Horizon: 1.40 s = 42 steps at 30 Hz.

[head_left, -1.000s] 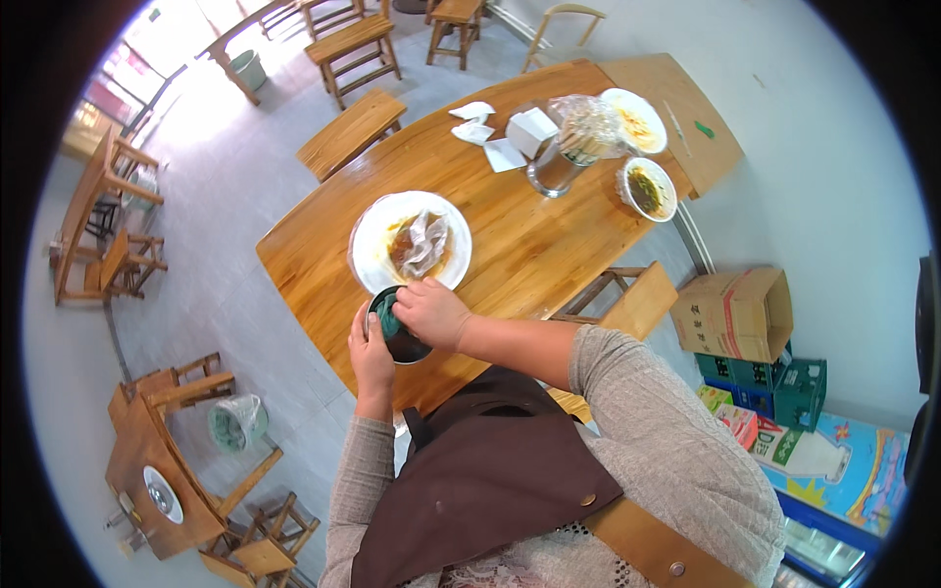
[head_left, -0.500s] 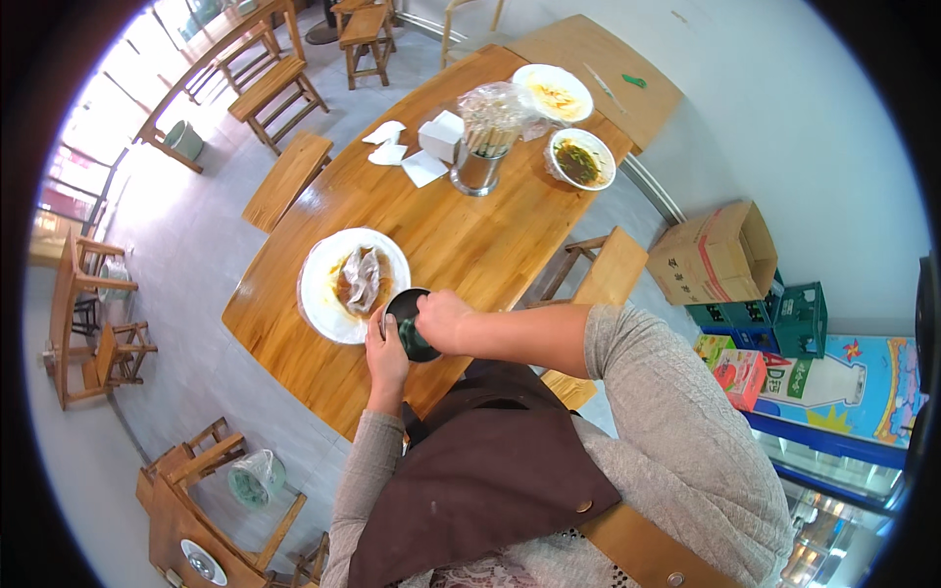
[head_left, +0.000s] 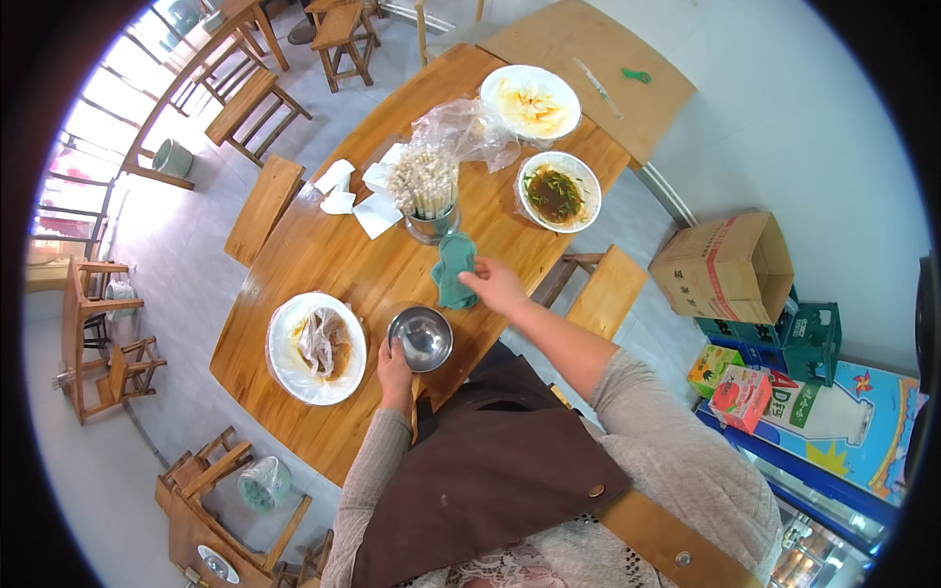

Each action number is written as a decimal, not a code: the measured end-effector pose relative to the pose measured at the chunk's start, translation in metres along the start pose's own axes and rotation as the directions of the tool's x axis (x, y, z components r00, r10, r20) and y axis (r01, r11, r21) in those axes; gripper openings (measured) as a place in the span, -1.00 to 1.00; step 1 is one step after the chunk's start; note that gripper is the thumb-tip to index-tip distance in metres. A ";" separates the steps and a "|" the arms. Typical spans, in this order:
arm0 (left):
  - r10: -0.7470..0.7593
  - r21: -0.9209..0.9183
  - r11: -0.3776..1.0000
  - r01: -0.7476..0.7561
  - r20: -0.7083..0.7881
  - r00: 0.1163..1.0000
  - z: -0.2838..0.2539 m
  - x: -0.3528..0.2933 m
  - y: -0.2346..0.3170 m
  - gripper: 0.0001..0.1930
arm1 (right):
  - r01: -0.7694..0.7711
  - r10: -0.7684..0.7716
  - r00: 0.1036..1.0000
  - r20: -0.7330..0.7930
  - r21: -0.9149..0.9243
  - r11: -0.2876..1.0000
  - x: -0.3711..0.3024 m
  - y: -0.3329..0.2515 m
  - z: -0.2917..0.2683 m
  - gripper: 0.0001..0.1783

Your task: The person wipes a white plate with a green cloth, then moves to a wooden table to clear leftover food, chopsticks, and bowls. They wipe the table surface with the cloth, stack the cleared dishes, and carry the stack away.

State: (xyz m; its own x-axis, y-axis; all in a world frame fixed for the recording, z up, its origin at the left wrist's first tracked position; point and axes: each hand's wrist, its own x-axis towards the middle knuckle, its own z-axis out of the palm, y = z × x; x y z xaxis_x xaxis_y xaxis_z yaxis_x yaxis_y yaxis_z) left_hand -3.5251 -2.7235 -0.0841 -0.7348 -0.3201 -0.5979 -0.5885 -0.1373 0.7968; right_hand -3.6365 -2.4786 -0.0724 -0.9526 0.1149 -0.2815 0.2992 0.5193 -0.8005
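My left hand point(head_left: 395, 380) grips the rim of a round metal bowl point(head_left: 421, 338) at the table's near edge. A green cloth point(head_left: 455, 269) is pinched in my right hand point(head_left: 493, 285), beyond the bowl and close to the foot of a metal holder point(head_left: 432, 225) filled with chopsticks point(head_left: 423, 182). Left of the bowl lies a white plate point(head_left: 281, 367) with brown sauce and crumpled clear plastic point(head_left: 320, 340) on it.
White tissues point(head_left: 378, 215) lie left of the holder, clear plastic point(head_left: 475, 132) behind it. Farther off stand a stained white plate point(head_left: 562, 93) and a bowl of dark soup point(head_left: 591, 201). A wooden stool point(head_left: 608, 292) adjoins the table's right side; a cardboard box point(head_left: 711, 269) is beyond.
My right hand has left the bowl and moved away toward the chopstick holder, carrying the green cloth. The left hand still holds the bowl. The whole view has shifted slightly.
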 end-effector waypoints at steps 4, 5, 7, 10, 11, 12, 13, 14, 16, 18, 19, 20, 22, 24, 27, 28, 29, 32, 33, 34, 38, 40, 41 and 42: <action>0.048 0.172 0.984 -0.036 -0.067 0.997 -0.003 0.016 -0.007 -0.59 | -0.363 0.393 0.916 0.083 0.591 0.721 0.021 0.068 -0.072 -0.61; 0.076 0.243 0.969 -0.055 -0.078 0.994 -0.006 0.018 -0.009 -0.56 | -0.351 0.427 0.903 0.053 0.665 0.659 0.026 0.080 -0.094 -0.64; 0.112 0.269 0.960 -0.075 -0.125 0.986 -0.009 0.021 -0.013 -0.55 | -0.264 0.471 0.882 -0.021 0.805 0.531 0.046 0.095 -0.125 -0.68; 0.194 0.346 0.930 -0.124 -0.175 0.965 -0.014 0.011 -0.005 -0.54 | -0.276 0.516 0.857 0.009 0.853 0.443 0.076 0.105 -0.144 -0.71; 0.220 0.394 0.908 -0.144 -0.158 0.963 -0.019 0.004 0.005 -0.54 | -0.286 0.522 0.853 -0.003 0.834 0.472 0.083 0.106 -0.145 -0.72; 0.225 0.425 0.894 -0.143 -0.148 0.963 -0.024 -0.003 0.017 -0.54 | -0.288 0.517 0.856 -0.010 0.821 0.493 0.088 0.107 -0.146 -0.72; 0.377 0.587 0.785 -0.198 -0.200 0.904 -0.022 -0.015 0.027 -0.60 | -0.284 0.512 0.858 -0.025 0.808 0.516 0.090 0.107 -0.145 -0.71; 0.410 0.580 0.778 -0.244 -0.173 0.895 -0.021 -0.023 0.040 -0.61 | -0.273 0.482 0.876 -0.029 0.794 0.543 0.090 0.107 -0.145 -0.70; 0.481 0.538 0.767 -0.350 -0.120 0.869 -0.014 -0.034 0.068 -0.64 | -0.246 0.444 0.895 -0.052 0.772 0.586 0.082 0.104 -0.148 -0.66; 0.315 0.262 0.918 -0.298 -0.023 0.949 0.008 -0.031 0.093 -0.66 | -0.219 0.364 0.931 -0.036 0.741 0.635 0.067 0.095 -0.152 -0.63; 0.228 0.135 0.963 -0.233 0.051 0.972 0.025 -0.025 0.103 -0.65 | -0.229 0.344 0.939 -0.016 0.718 0.658 0.059 0.088 -0.155 -0.63; 0.148 0.011 0.988 -0.151 0.137 0.979 0.043 -0.019 0.113 -0.65 | -0.255 0.354 0.935 0.008 0.710 0.657 0.051 0.079 -0.158 -0.63; -0.016 -0.071 0.997 0.033 0.228 0.974 0.083 -0.005 0.128 -0.56 | -0.274 0.294 0.952 0.086 0.669 0.691 0.029 0.057 -0.161 -0.63; -0.140 -0.170 0.963 0.209 0.345 0.928 0.116 0.007 0.140 -0.49 | -0.313 0.271 0.948 0.167 0.641 0.701 0.005 0.031 -0.163 -0.63; -0.288 -0.227 0.847 0.481 0.564 0.774 0.129 0.021 0.149 -0.57 | -0.367 0.232 0.930 0.286 0.659 0.656 -0.028 -0.003 -0.152 -0.66; -0.272 -0.236 0.834 0.499 0.610 0.744 0.123 0.020 0.147 -0.58 | -0.376 0.243 0.926 0.291 0.627 0.682 -0.038 -0.013 -0.146 -0.65; -0.247 -0.247 0.825 0.508 0.651 0.718 0.113 0.020 0.144 -0.59 | -0.384 0.236 0.921 0.309 0.625 0.680 -0.047 -0.021 -0.140 -0.64; -0.206 -0.249 0.825 0.507 0.703 0.681 0.071 0.019 0.133 -0.68 | -0.399 0.217 0.904 0.368 0.545 0.738 -0.065 -0.041 -0.129 -0.62; -0.204 -0.224 0.841 0.492 0.712 0.672 0.053 0.019 0.131 -0.70 | -0.413 0.229 0.894 0.385 0.508 0.756 -0.071 -0.046 -0.126 -0.62; -0.237 -0.188 0.849 0.494 0.700 0.673 0.038 0.017 0.130 -0.72 | -0.442 0.254 0.877 0.407 0.481 0.757 -0.077 -0.051 -0.122 -0.61; -0.064 -0.363 0.900 0.242 0.439 0.896 -0.003 -0.006 0.138 -0.76 | -0.339 0.145 0.895 0.421 0.433 0.835 -0.098 -0.066 -0.099 -0.65; 0.305 -0.188 0.950 -0.249 0.387 0.870 -0.016 -0.029 0.149 -0.79 | -0.317 0.112 0.882 0.458 0.400 0.860 -0.104 -0.070 -0.083 -0.66; 0.485 0.002 0.847 -0.532 0.405 0.775 -0.021 -0.042 0.154 -0.79 | -0.306 0.104 0.873 0.477 0.368 0.878 -0.109 -0.071 -0.074 -0.66; 0.634 0.176 0.628 -0.758 0.450 0.629 -0.025 -0.057 0.158 -0.79 | -0.303 0.118 0.857 0.502 0.306 0.902 -0.113 -0.071 -0.066 -0.65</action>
State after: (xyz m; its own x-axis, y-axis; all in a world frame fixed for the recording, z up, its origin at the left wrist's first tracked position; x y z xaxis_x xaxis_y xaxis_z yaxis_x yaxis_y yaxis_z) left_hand -3.5678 -2.7509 0.0781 -0.9870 0.1333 0.0895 0.1284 0.3213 0.9382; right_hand -3.5539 -2.4729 0.0513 -0.7540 -0.2650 -0.6011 0.5756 0.1745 -0.7989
